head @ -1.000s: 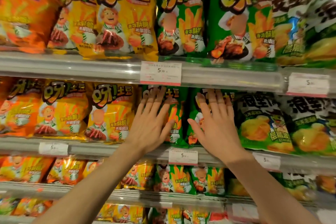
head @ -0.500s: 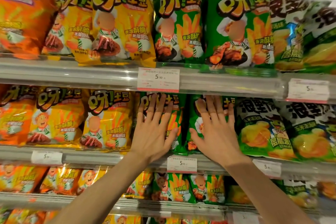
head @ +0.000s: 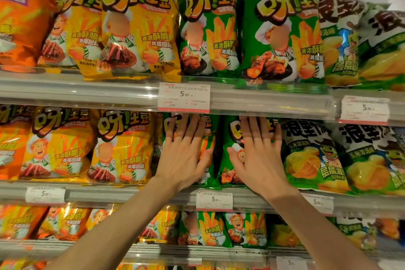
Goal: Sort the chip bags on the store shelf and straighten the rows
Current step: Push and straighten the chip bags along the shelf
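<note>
Two green chip bags stand side by side on the middle shelf (head: pixel 109 193). My left hand (head: pixel 184 153) lies flat, fingers spread, on the left green bag (head: pixel 208 144). My right hand (head: pixel 258 155) lies flat on the right green bag (head: pixel 228 151). Both palms press the bag fronts and grip nothing. Yellow bags (head: pixel 122 149) stand left of them, and green-and-black bags (head: pixel 313 155) stand to the right. On the top shelf are yellow bags (head: pixel 135 30) and two green bags (head: pixel 282 33).
Price tags hang on the shelf rails, one (head: pixel 183 97) just above my hands and one (head: pixel 214 200) below them. A lower shelf holds orange, yellow and green bags (head: pixel 203 229). An orange bag (head: pixel 19 22) stands at the top left.
Both hands stay flat on the same two green bags. The view has tilted up slightly, so the shelves sit a little lower in the frame.
</note>
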Demonstrator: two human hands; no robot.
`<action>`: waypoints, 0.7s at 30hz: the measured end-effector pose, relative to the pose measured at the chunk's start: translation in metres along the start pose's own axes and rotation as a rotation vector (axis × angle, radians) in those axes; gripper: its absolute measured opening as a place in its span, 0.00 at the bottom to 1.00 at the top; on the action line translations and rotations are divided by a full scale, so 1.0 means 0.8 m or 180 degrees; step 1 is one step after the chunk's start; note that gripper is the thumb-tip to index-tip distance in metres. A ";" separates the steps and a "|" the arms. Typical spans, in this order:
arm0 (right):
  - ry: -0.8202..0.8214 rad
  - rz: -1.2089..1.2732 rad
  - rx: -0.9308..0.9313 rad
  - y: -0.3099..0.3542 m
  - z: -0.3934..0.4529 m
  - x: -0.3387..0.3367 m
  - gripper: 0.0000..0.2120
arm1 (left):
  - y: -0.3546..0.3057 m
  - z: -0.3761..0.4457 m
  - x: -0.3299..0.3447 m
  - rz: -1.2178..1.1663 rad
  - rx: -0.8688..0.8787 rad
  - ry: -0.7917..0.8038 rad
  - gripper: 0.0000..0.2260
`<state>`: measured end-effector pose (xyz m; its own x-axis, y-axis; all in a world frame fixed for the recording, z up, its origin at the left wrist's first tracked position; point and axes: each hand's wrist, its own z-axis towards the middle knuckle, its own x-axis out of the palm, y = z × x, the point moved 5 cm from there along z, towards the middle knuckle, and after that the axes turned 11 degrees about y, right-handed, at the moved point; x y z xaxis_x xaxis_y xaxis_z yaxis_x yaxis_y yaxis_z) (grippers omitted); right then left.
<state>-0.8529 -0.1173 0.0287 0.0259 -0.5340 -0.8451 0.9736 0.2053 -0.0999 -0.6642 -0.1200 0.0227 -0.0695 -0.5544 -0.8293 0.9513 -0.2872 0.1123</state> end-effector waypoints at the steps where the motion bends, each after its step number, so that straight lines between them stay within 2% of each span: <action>1: 0.0006 -0.0008 0.0009 0.000 0.000 0.001 0.38 | -0.001 -0.001 0.000 0.0021 -0.0008 0.0009 0.32; 7: 0.0042 0.0015 0.0073 0.001 0.002 0.003 0.38 | -0.002 -0.002 0.004 0.0096 -0.0239 0.0042 0.33; 14: 0.0064 0.0076 0.0160 0.008 -0.002 0.003 0.38 | -0.002 -0.001 0.007 0.0009 -0.0257 0.0011 0.32; 18: 0.0192 0.0142 0.0198 0.008 0.001 0.003 0.37 | 0.000 0.003 0.007 -0.0213 -0.0231 0.0085 0.30; 21: 0.0138 0.0399 0.0108 0.004 -0.009 -0.006 0.36 | 0.007 -0.008 -0.003 -0.0478 -0.0189 -0.0063 0.29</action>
<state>-0.8515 -0.1082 0.0286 0.1386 -0.4700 -0.8717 0.9705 0.2399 0.0250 -0.6570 -0.1154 0.0217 -0.2176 -0.5242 -0.8233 0.9458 -0.3217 -0.0452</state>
